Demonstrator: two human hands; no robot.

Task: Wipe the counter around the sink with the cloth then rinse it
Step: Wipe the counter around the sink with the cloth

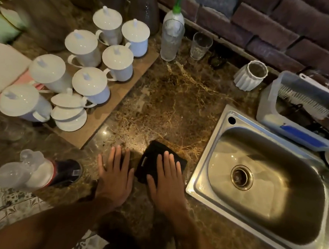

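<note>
A folded black cloth [152, 158] lies on the brown marble counter [172, 98], just left of the steel sink [212, 149]. My right hand [166, 183] presses flat on the cloth with straight fingers and covers its near half. My left hand [115, 177] rests flat on the bare counter beside the cloth, fingers spread, holding nothing. The sink basin looks dry, and its drain [242, 177] is uncovered.
Several white lidded mugs [117, 64] stand on a board [144, 66] at the left. A soap bottle [173, 16], two glasses [200, 46], and a white ribbed vase [250, 75] line the brick wall. A plastic tub with a brush [302, 101] sits behind the sink. A bottle [43, 171] lies at the counter's left edge.
</note>
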